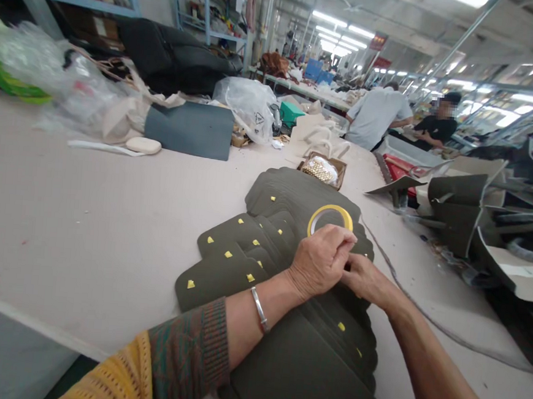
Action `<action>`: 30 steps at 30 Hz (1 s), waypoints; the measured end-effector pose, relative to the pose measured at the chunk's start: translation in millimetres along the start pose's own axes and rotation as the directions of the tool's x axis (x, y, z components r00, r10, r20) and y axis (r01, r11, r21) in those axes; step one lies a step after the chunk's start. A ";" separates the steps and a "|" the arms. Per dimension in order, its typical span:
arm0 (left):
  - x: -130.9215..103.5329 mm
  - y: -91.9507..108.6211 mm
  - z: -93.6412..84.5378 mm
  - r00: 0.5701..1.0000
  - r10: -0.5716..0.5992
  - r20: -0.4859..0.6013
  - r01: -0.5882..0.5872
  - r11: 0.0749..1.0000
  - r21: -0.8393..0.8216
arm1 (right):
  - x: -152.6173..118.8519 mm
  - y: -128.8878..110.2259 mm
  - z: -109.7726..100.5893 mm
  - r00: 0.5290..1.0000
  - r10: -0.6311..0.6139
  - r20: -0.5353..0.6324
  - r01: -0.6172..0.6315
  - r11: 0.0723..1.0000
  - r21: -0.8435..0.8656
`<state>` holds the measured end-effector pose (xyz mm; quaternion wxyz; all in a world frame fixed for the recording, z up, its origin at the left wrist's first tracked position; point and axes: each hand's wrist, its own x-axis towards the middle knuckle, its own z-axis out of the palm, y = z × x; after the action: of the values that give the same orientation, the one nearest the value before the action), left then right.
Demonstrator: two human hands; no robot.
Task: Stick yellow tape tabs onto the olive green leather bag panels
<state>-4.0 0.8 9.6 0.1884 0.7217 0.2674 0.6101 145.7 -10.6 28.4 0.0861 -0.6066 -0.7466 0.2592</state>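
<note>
"Where my wrists converge over the fanned stack of dark olive panels point(300, 362), my left hand point(319, 262) is curled into a loose fist; whether it is clamped on anything, I cannot tell."

"And your right hand point(364, 280)?"

"It meets the left at four o'clock, fingers bent. Its fingertips are hidden, so I cannot say whether they are together or apart."

"Locate the yellow tape roll point(349, 216)."

"At twelve o'clock from my left fist, on the panels, its near edge partly covered by that fist. I cannot tell whether I grip it. Small yellow tape tabs point(228, 254) dot the panels, several at nine to ten o'clock from my hands."

"The surroundings?"

"On the pale tabletop point(107, 224): at twelve o'clock beyond the stack, a small box point(341, 173) of gold-coloured chain point(319, 168); between ten and eleven, a slate-grey sheet point(189, 129)."
</note>
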 end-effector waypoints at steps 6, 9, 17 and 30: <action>6.6 5.0 -3.5 0.999 0.036 -0.036 -0.036 0.999 -0.017 | -25.7 -22.0 16.3 0.961 -0.110 0.254 0.011 0.931 0.364; 9.0 9.8 -5.9 0.997 0.055 -0.053 -0.056 0.998 -0.025 | -42.7 -41.7 21.8 0.974 -0.001 0.225 -0.069 0.950 0.303; 13.9 22.6 -10.3 0.993 0.115 -0.007 -0.115 0.993 0.023 | -69.3 -87.0 34.4 0.962 0.167 0.214 -0.222 0.939 0.263; 25.3 -2.6 -114.9 0.986 0.029 0.165 -0.115 0.830 0.546 | -42.3 -39.0 47.6 0.953 0.115 0.280 -0.189 0.949 0.253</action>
<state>-114.3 12.1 49.0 -0.0323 0.7985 0.3901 0.4574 101.6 -69.3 15.0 0.0505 -0.6052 -0.6584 0.4446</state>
